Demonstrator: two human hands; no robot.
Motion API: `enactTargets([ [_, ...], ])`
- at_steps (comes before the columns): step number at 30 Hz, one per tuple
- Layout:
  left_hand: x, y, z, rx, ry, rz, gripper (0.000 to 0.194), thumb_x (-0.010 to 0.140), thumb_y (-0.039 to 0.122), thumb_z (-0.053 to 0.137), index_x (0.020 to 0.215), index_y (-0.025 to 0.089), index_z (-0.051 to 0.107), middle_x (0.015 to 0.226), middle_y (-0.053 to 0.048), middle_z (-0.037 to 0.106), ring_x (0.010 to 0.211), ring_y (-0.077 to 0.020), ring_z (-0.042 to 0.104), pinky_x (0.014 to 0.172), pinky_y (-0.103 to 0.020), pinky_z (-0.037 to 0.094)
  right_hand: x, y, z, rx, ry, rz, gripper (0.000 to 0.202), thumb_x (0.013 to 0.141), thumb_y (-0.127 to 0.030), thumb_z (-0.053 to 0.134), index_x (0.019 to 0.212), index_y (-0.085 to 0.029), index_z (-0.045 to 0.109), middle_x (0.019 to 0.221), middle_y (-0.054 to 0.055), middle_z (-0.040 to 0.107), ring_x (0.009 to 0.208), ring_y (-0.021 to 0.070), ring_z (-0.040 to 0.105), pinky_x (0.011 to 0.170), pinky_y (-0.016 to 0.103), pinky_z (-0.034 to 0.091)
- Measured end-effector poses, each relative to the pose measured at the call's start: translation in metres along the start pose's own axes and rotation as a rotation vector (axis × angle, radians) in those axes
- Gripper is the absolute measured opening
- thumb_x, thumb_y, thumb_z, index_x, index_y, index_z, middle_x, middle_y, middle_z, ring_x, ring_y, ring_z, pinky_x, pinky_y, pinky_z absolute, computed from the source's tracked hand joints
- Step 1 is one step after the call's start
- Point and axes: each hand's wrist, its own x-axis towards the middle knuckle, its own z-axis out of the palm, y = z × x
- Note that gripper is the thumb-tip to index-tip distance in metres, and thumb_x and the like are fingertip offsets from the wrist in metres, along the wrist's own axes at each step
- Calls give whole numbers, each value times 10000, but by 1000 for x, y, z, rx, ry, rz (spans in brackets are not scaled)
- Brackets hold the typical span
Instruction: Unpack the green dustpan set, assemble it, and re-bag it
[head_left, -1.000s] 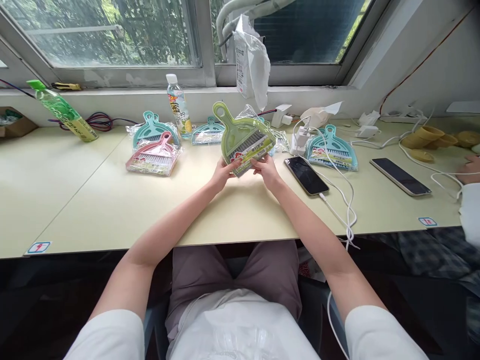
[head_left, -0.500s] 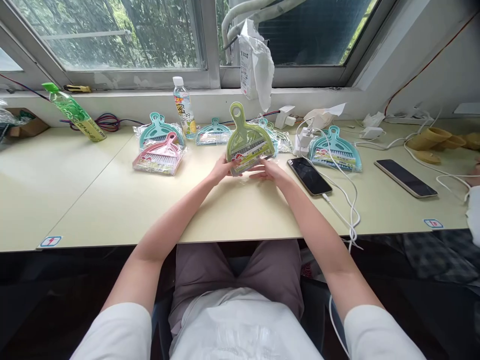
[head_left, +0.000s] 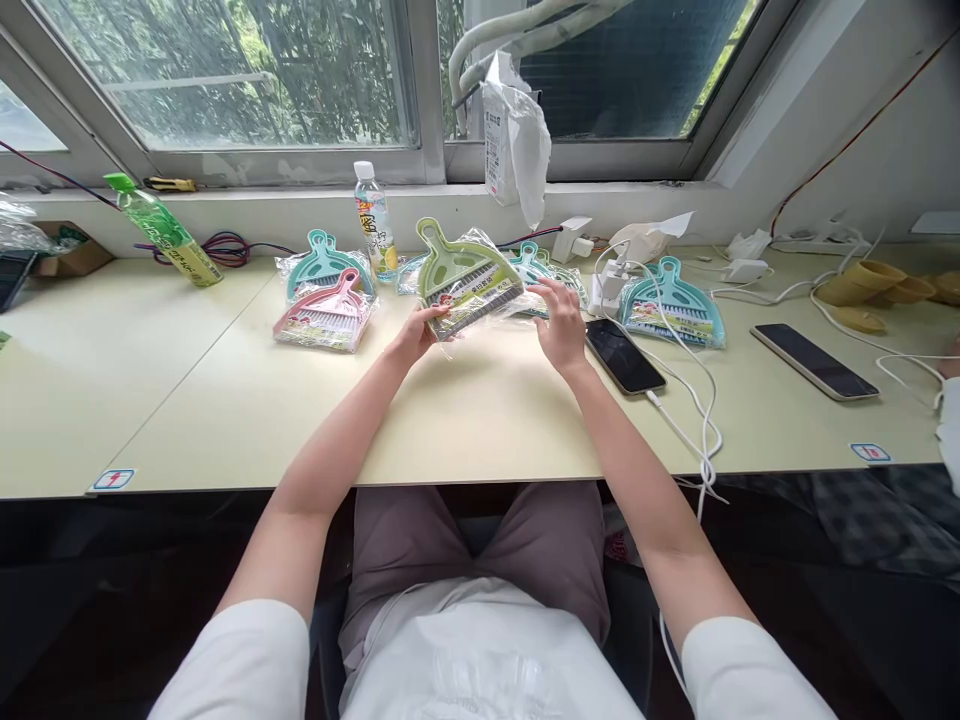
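A green dustpan and brush set (head_left: 465, 272) in clear wrap is raised over the table, tilted with its handle to the upper left. My left hand (head_left: 417, 334) grips its lower left corner. At the right edge of the pack, my right hand (head_left: 561, 325) has its fingers stretched toward the loose wrap; whether they touch it is unclear. Behind the green set lies a blue dustpan set (head_left: 531, 262), partly covered. A pink dustpan set (head_left: 327, 312) and another blue one (head_left: 321, 262) lie together to the left.
A black phone (head_left: 624, 356) with a white cable (head_left: 705, 430) lies right of my hand. Beyond it are a blue dustpan set (head_left: 670, 303), a second phone (head_left: 814, 361) and a power adapter (head_left: 609, 285). A clear bottle (head_left: 375, 225) and a green bottle (head_left: 169, 232) stand by the window.
The green dustpan set has tipped from nearly upright to the left and shifted slightly left with my left hand. My right hand has come off its lower edge, rising and moving right.
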Motion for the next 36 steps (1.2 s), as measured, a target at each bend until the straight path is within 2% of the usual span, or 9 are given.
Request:
enactTargets([
  [4,-4,2,1,23,-88,-17,293,716,179,671,997,115,619,711,-28,663,615,-169,655,604,-328,606,1,2,4,27,87,6,139,872,-248,617,949,-285,727,1241,38,610,1203,298,474,1025,499,432],
  [7,-9,0,1,32,-219,-54,366,710,167,701,1061,124,607,781,-40,681,651,-176,662,666,-366,619,2,-1,5,81,148,11,143,891,-319,611,841,-274,738,1136,50,645,1136,288,522,1021,503,428],
  [13,-13,-1,-3,72,-309,-115,378,717,158,738,1059,138,580,771,-22,658,710,-177,666,830,-467,602,1,-8,2,237,171,0,175,901,-351,595,859,-277,747,1138,48,646,1120,270,561,1008,481,440],
  [21,-18,0,8,135,-420,-120,322,710,224,761,965,135,585,737,-15,647,568,-168,658,646,-373,590,0,0,8,352,195,80,234,896,-398,585,1029,-302,753,1277,57,582,1163,256,555,1036,459,451],
  [25,-14,1,4,164,-385,-125,372,686,230,784,1006,136,617,788,-47,687,592,-153,645,630,-327,569,0,7,16,593,71,220,401,839,-419,635,1219,-292,639,1319,62,575,1232,247,529,1012,433,486],
  [29,-10,-1,0,260,-314,-123,517,646,276,817,1108,148,626,938,-89,711,689,-164,659,624,-284,551,1,18,26,905,-184,499,408,732,-403,723,1096,-238,638,1064,49,683,956,215,656,820,425,594],
  [31,-13,-3,5,289,-287,-48,671,676,361,801,1270,174,548,1064,-110,694,772,-184,677,650,-288,559,2,23,29,996,-193,580,320,703,-358,750,965,-206,646,935,37,696,850,191,669,778,398,609],
  [33,-17,-5,13,299,-256,91,828,727,456,750,1436,246,376,1218,-123,639,891,-207,683,693,-309,570,3,26,29,1041,-99,637,265,706,-312,749,911,-198,626,882,25,693,813,173,670,756,369,617],
  [36,-24,-9,26,425,-301,340,994,665,484,799,1492,335,269,1400,-126,518,1156,-270,603,801,-344,567,7,29,26,1056,32,719,220,730,-247,717,905,-201,592,865,6,679,808,158,668,733,341,626],
])
